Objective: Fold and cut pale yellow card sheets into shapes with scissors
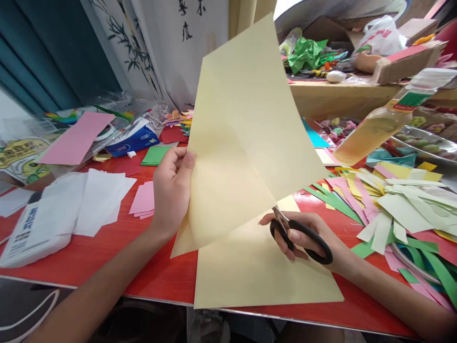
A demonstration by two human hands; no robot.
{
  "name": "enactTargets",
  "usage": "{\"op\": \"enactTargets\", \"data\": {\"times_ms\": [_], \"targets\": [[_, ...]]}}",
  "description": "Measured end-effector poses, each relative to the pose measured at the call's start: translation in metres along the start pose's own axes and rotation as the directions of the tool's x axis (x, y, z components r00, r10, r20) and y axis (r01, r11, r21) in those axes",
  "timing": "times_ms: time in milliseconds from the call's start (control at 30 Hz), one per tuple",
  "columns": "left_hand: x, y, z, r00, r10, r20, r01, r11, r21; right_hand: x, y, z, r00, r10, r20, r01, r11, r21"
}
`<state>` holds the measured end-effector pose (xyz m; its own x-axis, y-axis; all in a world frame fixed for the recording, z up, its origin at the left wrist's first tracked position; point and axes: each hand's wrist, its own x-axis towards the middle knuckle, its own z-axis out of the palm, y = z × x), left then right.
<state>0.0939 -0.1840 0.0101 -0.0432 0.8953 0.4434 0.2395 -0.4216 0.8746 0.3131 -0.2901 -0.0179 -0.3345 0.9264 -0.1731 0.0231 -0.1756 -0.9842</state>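
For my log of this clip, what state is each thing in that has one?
Held sheet: raised, bent, left edge gripped by the left hand
Scissors: held in the right hand, blades mostly hidden
Lower sheet: flat on the table, partly covered
Bottle: contains amber liquid
Paper strips: loosely heaped
Pink pieces: stacked
Green paper: crumpled

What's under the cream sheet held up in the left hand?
Another cream sheet lies below on the red table, its near part showing. The raised sheet covers much of its far end; whatever else is behind cannot be seen.
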Motion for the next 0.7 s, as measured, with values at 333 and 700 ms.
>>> {"op": "enactTargets", "data": {"times_ms": [333,700], "targets": [[0.015,-0.013,-0.007,0.986,0.148,-0.073,-0.132,0.972,0.192,0.001,-0.019,-0.03,0.977,0.132,0.169,-0.092,0.97,-0.223],[0.001,0.0,0.002,0.99,-0.05,0.129,0.056,0.997,-0.049,0.002,-0.016,-0.021,0.998,0.064,0.024,-0.059,0.984,-0.168]]}}
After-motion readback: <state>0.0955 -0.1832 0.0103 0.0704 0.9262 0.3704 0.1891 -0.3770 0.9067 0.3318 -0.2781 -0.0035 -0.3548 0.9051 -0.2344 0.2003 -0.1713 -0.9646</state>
